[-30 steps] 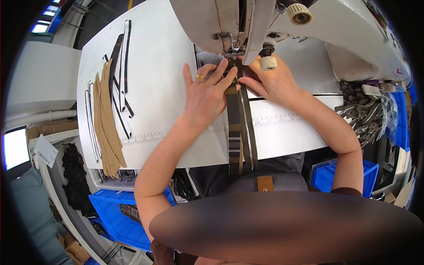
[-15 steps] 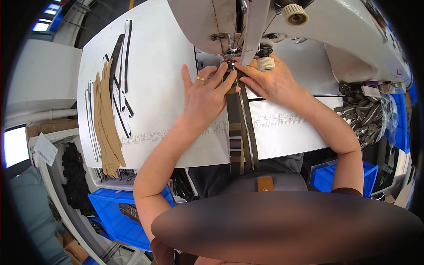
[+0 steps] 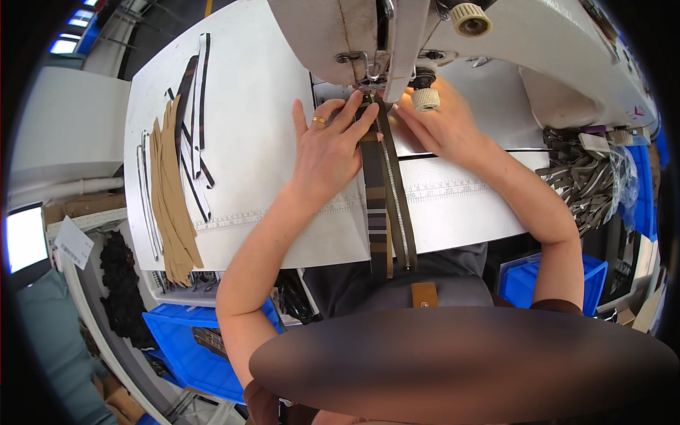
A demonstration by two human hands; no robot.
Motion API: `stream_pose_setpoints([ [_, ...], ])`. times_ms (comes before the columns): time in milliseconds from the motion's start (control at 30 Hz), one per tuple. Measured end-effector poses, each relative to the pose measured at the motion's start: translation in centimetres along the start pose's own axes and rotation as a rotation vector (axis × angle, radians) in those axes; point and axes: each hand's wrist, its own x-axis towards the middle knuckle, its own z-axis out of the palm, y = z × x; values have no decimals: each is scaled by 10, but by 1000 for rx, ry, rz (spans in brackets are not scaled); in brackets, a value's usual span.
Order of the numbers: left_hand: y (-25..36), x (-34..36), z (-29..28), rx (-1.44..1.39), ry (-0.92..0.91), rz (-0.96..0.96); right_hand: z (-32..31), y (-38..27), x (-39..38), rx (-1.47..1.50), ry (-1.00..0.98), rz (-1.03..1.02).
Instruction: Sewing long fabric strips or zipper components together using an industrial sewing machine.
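A metal-toothed zipper point(image 3: 397, 205) on dark brown tape runs from the sewing machine's foot point(image 3: 370, 86) down over the table's front edge. Beside it lies a striped fabric strip point(image 3: 376, 202) in brown, grey and tan. My left hand point(image 3: 327, 145) rests with fingers stretched and spread, their tips pressing on the strip and zipper just in front of the foot. To the right of the zipper, my right hand point(image 3: 446, 124) reaches close to the foot. The machine's lever and a white knob point(image 3: 425, 99) hide its fingertips, so its hold cannot be made out.
Tan strips point(image 3: 173, 205) and narrow black-edged strips point(image 3: 201, 106) lie on the left of the white table point(image 3: 262, 142). A heap of dark strips point(image 3: 577, 184) sits at the right. Blue bins point(image 3: 191, 354) stand below. The machine head point(image 3: 326, 35) overhangs the work.
My right hand has shifted slightly up and right, its fingers and thumb moving off the zipper's edge. My left hand stays on the strip with a slight leftward shift.
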Motion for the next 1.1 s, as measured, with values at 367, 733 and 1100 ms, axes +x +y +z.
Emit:
stream_pose_setpoints([
  [367, -3, -1, 0, 3, -18, 7, 9, 0, -12, -87, -71, 85],
  [733, 5, -2, -1, 2, 86, 27, -2, -8, -11, 74, -147, 241],
  [1100, 66, -125, -48, -595, -23, -84, -63, -118, -113, 372, -282, 66],
])
